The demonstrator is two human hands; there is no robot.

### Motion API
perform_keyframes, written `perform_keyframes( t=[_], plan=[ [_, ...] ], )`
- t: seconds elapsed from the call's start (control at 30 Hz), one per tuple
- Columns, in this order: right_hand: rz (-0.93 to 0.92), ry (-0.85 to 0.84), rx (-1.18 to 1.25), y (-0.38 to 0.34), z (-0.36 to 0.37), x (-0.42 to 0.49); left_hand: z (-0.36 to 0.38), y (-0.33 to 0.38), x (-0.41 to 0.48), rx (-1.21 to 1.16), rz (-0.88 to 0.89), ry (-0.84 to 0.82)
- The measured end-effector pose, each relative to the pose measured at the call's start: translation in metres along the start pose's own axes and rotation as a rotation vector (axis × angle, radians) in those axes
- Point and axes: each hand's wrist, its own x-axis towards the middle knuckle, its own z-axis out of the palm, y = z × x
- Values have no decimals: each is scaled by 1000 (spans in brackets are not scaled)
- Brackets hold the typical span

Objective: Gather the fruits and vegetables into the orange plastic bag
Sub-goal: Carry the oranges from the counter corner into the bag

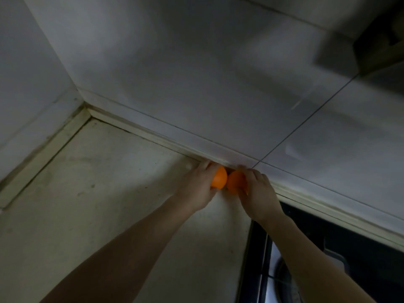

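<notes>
Reaching both arms across the pale counter (pixel 105 204), we are holding two oranges at its back edge, right where it is meeting the tiled wall (pixel 196 84). Our left hand (pixel 197 189) is curling its fingers over the left orange (pixel 219 178), and our right hand (pixel 260 193) is gripping the right orange (pixel 235 182) the same way. The two fruits are touching each other, side by side, just in front of the cream strip (pixel 153 136) running along the wall. Whether they are resting on the counter or lifted just off it, we cannot tell. A dark stove top (pixel 349 254) is lying at the lower right, beside our right forearm
</notes>
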Motion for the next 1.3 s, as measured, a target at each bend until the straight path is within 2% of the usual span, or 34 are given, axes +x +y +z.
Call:
perform_keyframes(
  t=[0.27, 0.53, 0.77, 1.3],
  plan=[
    [-7, 64, -31, -17, -25, -24, -33, 2, -26, 33, -64, 36],
    [-52, 236, 30, -67, -77, -80, -97, 47, -93, -49, -8, 184],
    [-59, 335, 70, -113, -108, -158, -138, 85, -171, -65, 37, 277],
    [72, 557, 78, -192, -127, -367, -169, 142, -360, -124, 156, 281]
  ],
)
